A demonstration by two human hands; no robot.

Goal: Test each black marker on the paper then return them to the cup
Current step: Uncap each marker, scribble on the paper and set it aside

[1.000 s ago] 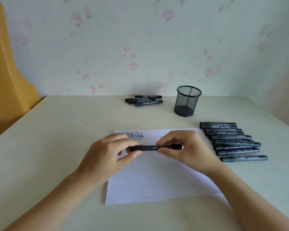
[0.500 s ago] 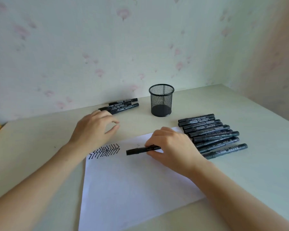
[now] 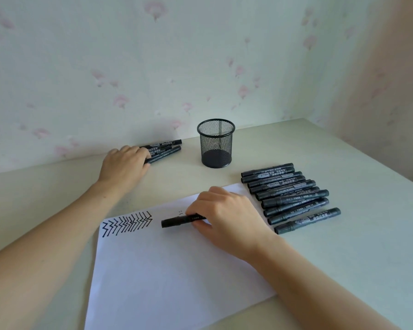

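A white paper [image 3: 165, 270] lies on the table in front of me, with black zigzag strokes [image 3: 126, 223] near its upper left corner. My right hand [image 3: 227, 217] pinches a capped black marker [image 3: 177, 221] that lies flat over the paper, its cap pointing left. An empty black mesh cup [image 3: 216, 144] stands behind the paper. My left hand [image 3: 123, 166] has reached a small pile of black markers [image 3: 166, 148] by the wall. Its fingers curl over their left ends, the thumb against the nearest one.
Several black markers [image 3: 289, 195] lie in a row right of the paper, some overlapping its corner. The pale table [image 3: 355, 234] meets a flowered wall close behind the cup. The table's right edge runs diagonally at the right.
My left hand let go of the marker, moved back and left, and closed onto the pile by the wall. My right hand keeps the marker over the paper. The view turned left.
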